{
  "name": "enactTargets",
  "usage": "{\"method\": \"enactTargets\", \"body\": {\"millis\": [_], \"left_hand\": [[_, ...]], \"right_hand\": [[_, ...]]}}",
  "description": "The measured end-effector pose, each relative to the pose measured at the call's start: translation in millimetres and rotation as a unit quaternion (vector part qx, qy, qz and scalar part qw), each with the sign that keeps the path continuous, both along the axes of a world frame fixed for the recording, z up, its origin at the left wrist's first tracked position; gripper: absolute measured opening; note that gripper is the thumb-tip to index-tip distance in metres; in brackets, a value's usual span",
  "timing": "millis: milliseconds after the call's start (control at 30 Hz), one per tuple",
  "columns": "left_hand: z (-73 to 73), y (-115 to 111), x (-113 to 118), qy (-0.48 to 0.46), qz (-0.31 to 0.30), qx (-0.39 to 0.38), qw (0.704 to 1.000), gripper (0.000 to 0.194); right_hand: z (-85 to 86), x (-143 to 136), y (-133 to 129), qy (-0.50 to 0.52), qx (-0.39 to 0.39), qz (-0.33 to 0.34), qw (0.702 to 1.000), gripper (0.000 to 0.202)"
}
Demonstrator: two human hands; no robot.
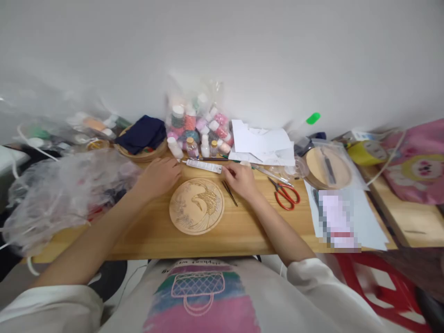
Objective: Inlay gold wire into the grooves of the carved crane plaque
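Note:
A white squeeze tube with small print lies crosswise between my two hands at the back of the wooden table. My right hand is closed, its thumb and fingertips at the tube's flat end. At the nozzle end is my left hand, with curled fingers; what they hold, if anything, is hidden. Just in front of the tube lies a round wooden disc bearing a line drawing of a bird. Dark tweezers rest beside the disc, below my right hand.
Red-handled scissors lie to the right, near white papers. Behind stands a clear bag of bead jars with small bottles before it. Crumpled plastic covers the left side. A round wooden piece sits at right.

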State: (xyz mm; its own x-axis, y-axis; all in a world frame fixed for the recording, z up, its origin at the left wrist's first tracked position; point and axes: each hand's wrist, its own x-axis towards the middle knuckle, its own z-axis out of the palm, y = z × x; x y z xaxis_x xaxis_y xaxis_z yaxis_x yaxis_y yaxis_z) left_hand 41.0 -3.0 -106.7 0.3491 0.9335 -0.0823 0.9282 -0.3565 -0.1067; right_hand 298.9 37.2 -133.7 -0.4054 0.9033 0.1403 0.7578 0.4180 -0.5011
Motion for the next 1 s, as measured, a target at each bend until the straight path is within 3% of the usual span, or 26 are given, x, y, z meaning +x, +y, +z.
{"method": "enactTargets", "body": {"millis": [233,400,533,633,800,900,1000], "left_hand": [[-1.5,15.9,29.0,0.003,-0.083,-0.030,0.996,0.030],[-5.7,27.8,45.5,0.010,-0.129,-0.043,0.991,0.031],[0.0,33.9,55.6,0.005,-0.148,-0.040,0.988,0.027],[12.8,36.9,60.3,-0.006,-0.161,-0.023,0.987,0.023],[46.0,43.9,64.4,-0.021,-0.180,0.033,0.983,0.018],[67.4,47.9,63.3,-0.028,-0.192,0.072,0.978,0.018],[90.0,48.6,56.5,-0.036,-0.199,0.113,0.973,0.020]], "right_hand": [[3.2,-3.3,-3.6,-0.055,-0.038,0.070,0.995,0.037],[0.7,-4.2,-3.0,-0.064,-0.042,0.075,0.994,0.033],[-0.6,-3.4,-2.1,-0.060,-0.031,0.078,0.995,0.032],[0.3,-3.6,-3.4,-0.047,-0.011,0.087,0.995,0.030],[10.0,-1.8,-3.3,-0.024,0.059,0.082,0.995,0.020],[26.6,1.7,0.3,-0.023,0.118,0.051,0.991,0.023],[54.2,6.5,4.8,-0.030,0.179,0.034,0.983,0.021]]}}
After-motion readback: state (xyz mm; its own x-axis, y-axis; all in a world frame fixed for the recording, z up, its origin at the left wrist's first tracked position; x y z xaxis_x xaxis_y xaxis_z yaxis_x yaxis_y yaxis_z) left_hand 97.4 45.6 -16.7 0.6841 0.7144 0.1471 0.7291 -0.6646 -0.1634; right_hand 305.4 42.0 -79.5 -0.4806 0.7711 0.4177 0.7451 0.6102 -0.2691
